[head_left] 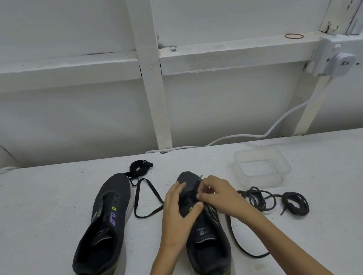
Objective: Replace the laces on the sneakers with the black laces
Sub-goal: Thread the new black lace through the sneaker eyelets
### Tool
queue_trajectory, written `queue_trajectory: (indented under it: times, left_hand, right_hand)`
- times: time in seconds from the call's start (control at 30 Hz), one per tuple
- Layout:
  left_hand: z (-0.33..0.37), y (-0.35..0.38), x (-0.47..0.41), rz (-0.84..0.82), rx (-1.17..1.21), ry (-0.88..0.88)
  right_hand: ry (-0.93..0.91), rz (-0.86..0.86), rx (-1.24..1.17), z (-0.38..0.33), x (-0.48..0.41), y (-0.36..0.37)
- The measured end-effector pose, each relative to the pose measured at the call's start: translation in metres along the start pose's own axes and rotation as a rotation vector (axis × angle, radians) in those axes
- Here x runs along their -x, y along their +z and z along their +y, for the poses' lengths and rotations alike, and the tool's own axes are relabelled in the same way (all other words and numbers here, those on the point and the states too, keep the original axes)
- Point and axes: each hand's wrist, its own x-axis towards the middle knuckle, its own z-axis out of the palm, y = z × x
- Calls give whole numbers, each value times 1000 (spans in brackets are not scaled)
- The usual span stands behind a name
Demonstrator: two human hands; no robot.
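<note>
Two dark grey sneakers stand on the white table, toes away from me. The left sneaker (105, 231) has no lace in it. My left hand (178, 210) holds the right sneaker (206, 237) over its eyelet area, thumb across the tongue. My right hand (217, 194) pinches the tip of a flat black lace (146, 201) at the front eyelets; that lace loops out to the left and also down the shoe's right side. A bundled black lace (139, 166) lies behind the left sneaker. Round dark laces (295, 202) lie coiled to the right.
An empty clear plastic container (262, 167) sits behind the coiled laces on the right. A white cable (269, 130) runs along the table's back edge up to a wall socket (341, 61). A white panelled wall stands behind the table.
</note>
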Motion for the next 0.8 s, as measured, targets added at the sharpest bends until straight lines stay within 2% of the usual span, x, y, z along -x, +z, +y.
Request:
queue_trajectory:
  times: [0.1, 0.33, 0.5, 0.6, 0.7, 0.8]
  left_hand:
    - [2, 8, 0, -127, -7, -62]
    - [6, 5, -1, -163, -70, -72]
    - [5, 3, -1, -167, -61, -60]
    - [4, 3, -5, -102, -55, -37]
    - [8, 1, -13, -18, -208, 28]
    - [13, -4, -23, -18, -437, 89]
  right_hand:
    - [100, 4, -337, 6, 4, 1]
    - [92, 46, -573, 5, 3, -16]
    - [83, 59, -646, 5, 1, -18]
    - [92, 56, -694, 8, 3, -15]
    - [89, 42, -679, 7, 4, -14]
    - [94, 37, -672, 8, 5, -14]
